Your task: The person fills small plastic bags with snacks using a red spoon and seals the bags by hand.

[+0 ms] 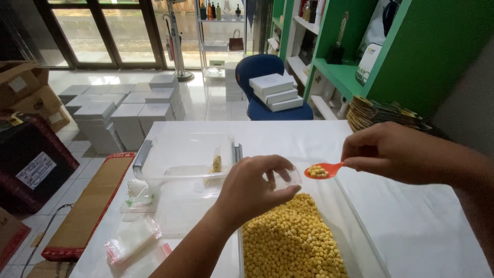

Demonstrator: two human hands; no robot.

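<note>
Two hands worked over the white counter (411, 226). My right hand (396, 152) pinched a small orange plastic spoon (323, 170) heaped with round yellow pellets. My left hand (257, 188) gripped a small clear bag (285, 177) above a clear tub (355, 221) of the same pellets (290, 242).

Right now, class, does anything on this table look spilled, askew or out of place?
Nothing stands out. The yellow pellets sit inside their clear tub, the red spoon in the right hand is level and loaded, and no pellets lie on the white table.
</note>
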